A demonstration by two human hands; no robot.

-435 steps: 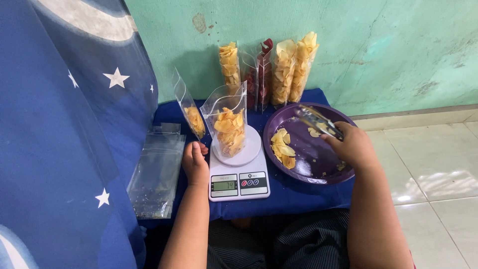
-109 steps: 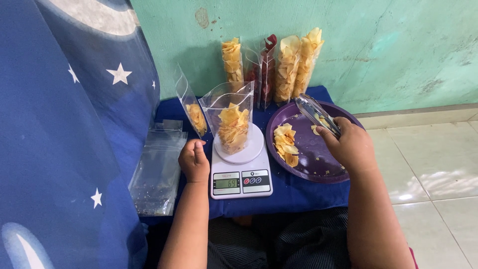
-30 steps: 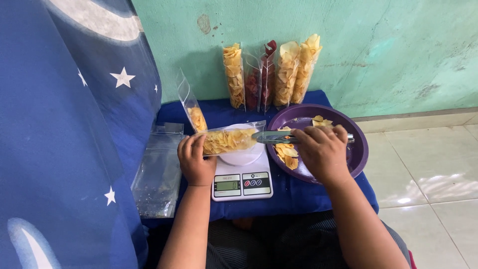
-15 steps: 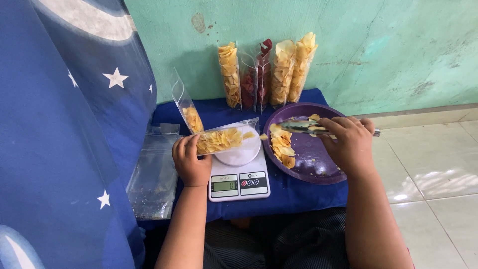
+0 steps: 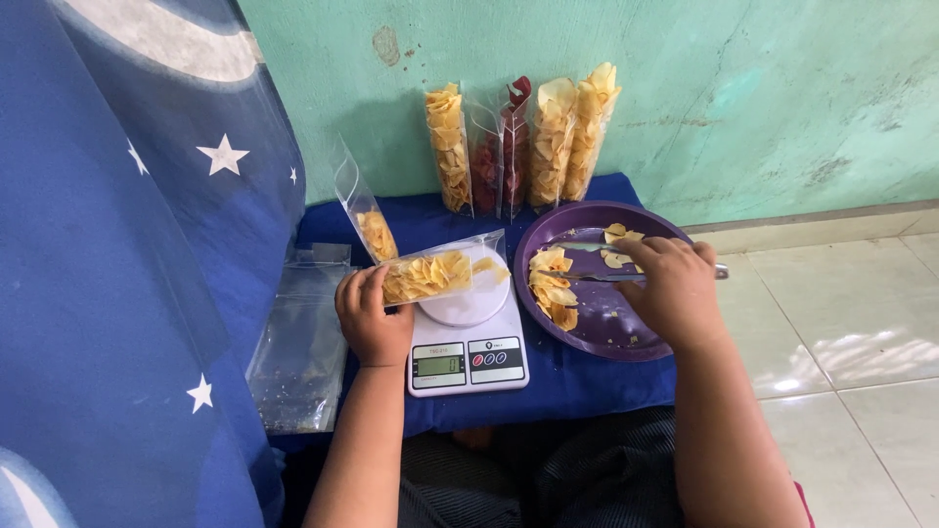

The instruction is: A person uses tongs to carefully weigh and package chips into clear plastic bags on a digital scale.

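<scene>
Left hand: your left hand grips a clear bag of chips, tipped sideways over the scale.
Right hand: your right hand clasps metal tongs above the purple plate.

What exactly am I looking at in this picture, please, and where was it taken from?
There is no machine here: a person works with two bare hands, and the single picture comes from a camera worn on the head, looking down. The left hand holds a clear bag of yellow chips tipped on its side above a small white kitchen scale. The right hand holds metal tongs over a purple plate with loose chips on it. All this sits on a blue cloth. Filled bags lean upright against the green wall, another part-filled bag stands at the left, and empty clear bags lie in a pile beside the scale.
</scene>
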